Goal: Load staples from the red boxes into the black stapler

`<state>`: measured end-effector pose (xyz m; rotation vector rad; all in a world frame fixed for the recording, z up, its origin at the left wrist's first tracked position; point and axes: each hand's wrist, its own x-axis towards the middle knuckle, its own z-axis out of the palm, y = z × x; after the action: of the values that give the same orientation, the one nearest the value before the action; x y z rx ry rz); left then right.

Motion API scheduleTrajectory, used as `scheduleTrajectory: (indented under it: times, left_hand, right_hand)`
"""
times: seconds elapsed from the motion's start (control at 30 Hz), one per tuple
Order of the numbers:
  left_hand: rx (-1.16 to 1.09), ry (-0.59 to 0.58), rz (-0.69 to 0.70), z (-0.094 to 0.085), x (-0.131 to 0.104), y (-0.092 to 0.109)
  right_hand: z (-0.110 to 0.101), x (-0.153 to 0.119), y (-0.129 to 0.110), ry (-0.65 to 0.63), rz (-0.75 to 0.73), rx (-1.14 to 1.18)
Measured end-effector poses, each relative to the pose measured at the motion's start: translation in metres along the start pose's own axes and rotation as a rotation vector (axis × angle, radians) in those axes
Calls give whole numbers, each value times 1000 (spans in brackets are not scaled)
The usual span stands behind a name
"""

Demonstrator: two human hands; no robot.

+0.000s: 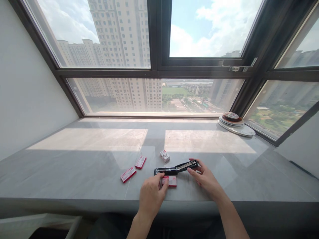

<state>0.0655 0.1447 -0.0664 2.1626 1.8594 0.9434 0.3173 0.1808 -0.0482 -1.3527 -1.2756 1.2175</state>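
A black stapler (166,170) is unfolded wide, its metal staple channel showing and its right half tilted upward. My right hand (203,176) grips the raised right end between thumb and fingers. At the near edge of the left half is my left hand (151,192), its fingers curled and the index fingertip against the stapler. Its thumb overlaps the left part of a red and white box (171,181) lying just in front of the stapler. Some of the left fingers are hidden behind the hand.
Two more red and white boxes (128,174) lie to the left on the grey stone sill (74,176). Behind the stapler sits a small white box (164,155). Stacked round plates or mats (231,122) occupy the far right corner, beside the dark-framed windows (159,73).
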Motion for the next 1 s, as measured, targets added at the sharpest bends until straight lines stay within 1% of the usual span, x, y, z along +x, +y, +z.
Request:
scheduleTrajectory:
  times: [0.03, 0.1, 0.17, 0.23, 0.3, 0.37, 0.43, 0.5, 0.6, 0.67, 0.7, 0.77, 0.83, 0.9, 1.0]
  left_hand:
    - [12, -8, -10, 0, 2, 1]
    - [26, -27, -27, 0, 5, 4]
    - [27, -48, -36, -1, 7, 6]
    - [29, -67, -38, -2, 8, 8]
    - [38, -81, -41, -4, 8, 8]
    - [47, -88, -37, -8, 8, 7]
    - [57, -96, -12, -12, 6, 8]
    - [90, -100, 32, -16, 5, 12]
    - [132, -131, 160, -19, 1, 18]
    - [136, -176, 254, -20, -1, 17]
    - [143, -191, 277, -23, -2, 13]
    - [180, -177, 260, -31, -3, -2]
    - [232, -112, 208, -46, -3, -28]
    - [283, -30, 168, -63, 0, -58]
    - [299, 43, 116, -85, 8, -99]
  right_hand:
    - [-1, 7, -6, -54, -47, 23]
    - [6, 24, -19, -155, -123, 30]
    - [22, 39, -28, -223, -190, -4]
    - [43, 51, -34, -276, -247, -85]
    - [61, 58, -37, -326, -281, -196]
    - [73, 61, -38, -351, -299, -307]
    - [78, 62, -38, -373, -315, -395]
    - [79, 61, -37, -396, -323, -450]
    - [76, 59, -36, -389, -317, -469]
    - [71, 60, -34, -369, -301, -453]
    - [67, 61, -33, -364, -290, -447]
    - [57, 62, -29, -337, -261, -449]
    - [46, 63, -25, -293, -236, -463]
    - [37, 62, -22, -255, -225, -474]
    - [30, 58, -21, -247, -232, -479]
